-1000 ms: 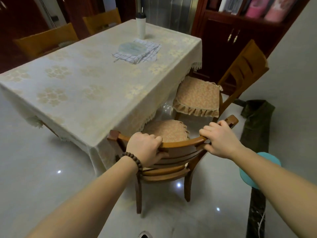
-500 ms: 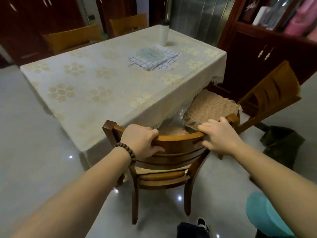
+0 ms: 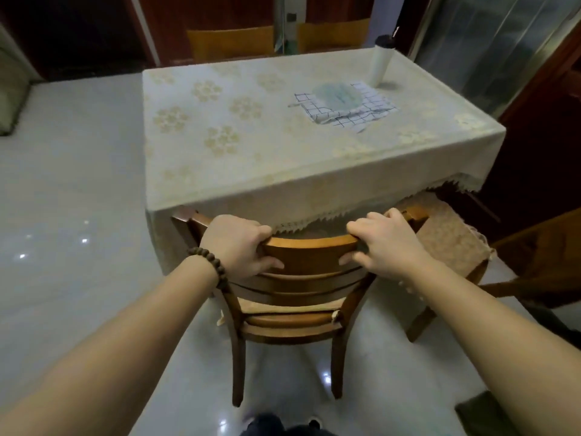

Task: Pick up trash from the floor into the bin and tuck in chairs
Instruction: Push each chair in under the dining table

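A wooden chair (image 3: 311,256) stands right in front of me, its seat mostly under the table (image 3: 251,146), which wears a cream flowered cloth. My left hand (image 3: 239,243), a bead bracelet on its wrist, grips the left part of the chair's top rail. My right hand (image 3: 386,243) grips the right part of the same rail. A second wooden chair (image 3: 446,237) with a frilled cushion sits to the right, turned at an angle and only partly under the table's corner. No trash or bin is in view.
On the table lie a checked cloth (image 3: 349,110) with a round plate on it and a white tumbler (image 3: 380,62). Two chairs (image 3: 231,42) stand at the far side. A dark wooden cabinet (image 3: 534,152) is at the right. Glossy tile floor (image 3: 78,215) spreads to the left.
The chair in my hands has slid forward, so its seat has gone under the tablecloth. I have stepped round and now face the table more squarely.
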`<state>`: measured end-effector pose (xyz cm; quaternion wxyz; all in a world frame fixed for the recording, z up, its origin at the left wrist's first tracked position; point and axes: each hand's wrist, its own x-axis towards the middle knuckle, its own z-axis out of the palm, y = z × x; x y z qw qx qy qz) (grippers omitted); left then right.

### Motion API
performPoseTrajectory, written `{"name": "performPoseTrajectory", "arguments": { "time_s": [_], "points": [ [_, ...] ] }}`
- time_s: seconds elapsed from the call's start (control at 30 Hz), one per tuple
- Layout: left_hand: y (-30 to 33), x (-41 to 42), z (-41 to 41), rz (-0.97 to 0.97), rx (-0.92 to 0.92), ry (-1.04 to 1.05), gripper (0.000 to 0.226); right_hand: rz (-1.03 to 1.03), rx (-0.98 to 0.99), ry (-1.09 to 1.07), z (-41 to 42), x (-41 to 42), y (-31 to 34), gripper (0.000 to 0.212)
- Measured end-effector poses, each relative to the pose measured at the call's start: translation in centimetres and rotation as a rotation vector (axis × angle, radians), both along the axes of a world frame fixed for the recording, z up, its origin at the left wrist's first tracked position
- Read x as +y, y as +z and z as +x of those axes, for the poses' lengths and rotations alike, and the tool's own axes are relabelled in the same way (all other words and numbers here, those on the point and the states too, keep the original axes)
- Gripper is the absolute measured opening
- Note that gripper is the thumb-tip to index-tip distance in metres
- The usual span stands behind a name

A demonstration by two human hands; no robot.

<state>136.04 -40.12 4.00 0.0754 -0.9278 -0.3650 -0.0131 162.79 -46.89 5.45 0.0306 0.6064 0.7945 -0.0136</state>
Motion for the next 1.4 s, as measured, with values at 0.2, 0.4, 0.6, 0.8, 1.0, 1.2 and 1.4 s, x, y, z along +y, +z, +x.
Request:
{"name": "performPoseTrajectory", "arguments": {
  "time_s": [0.2,0.4,0.6,0.8,1.0,1.2,1.4],
  "points": [
    [-0.8,-3.9,1.5,-0.011,-0.003,0.08,0.052,0.029,0.015,0.109,2.2,-2.0,-0.5,0.037],
    [-1.4,-9.5,3.2,-0.036,-0.014,0.203,0.05,0.123,0.021,0.236,4.3,-5.1,-2.1,0.037],
    [-3.7,-18.5,7.7,-0.06,-0.042,0.349,0.042,0.194,0.084,0.326,8.9,-11.0,-4.6,0.035],
    [-8.3,-25.7,14.1,-0.001,-0.103,0.401,0.038,0.195,0.07,0.398,15.0,-15.1,-8.8,0.032],
    [-10.4,-27.1,20.9,0.022,-0.098,0.467,0.036,0.181,0.011,0.382,20.6,-14.2,-10.6,0.024],
    [-11.1,-26.5,22.7,0.074,-0.097,0.459,0.039,0.155,0.001,0.358,22.4,-13.1,-11.3,0.027],
    [-10.8,-23.0,18.6,0.068,-0.075,0.362,0.041,0.213,0.087,0.317,19.4,-12.2,-11.9,0.029]
  ]
}}
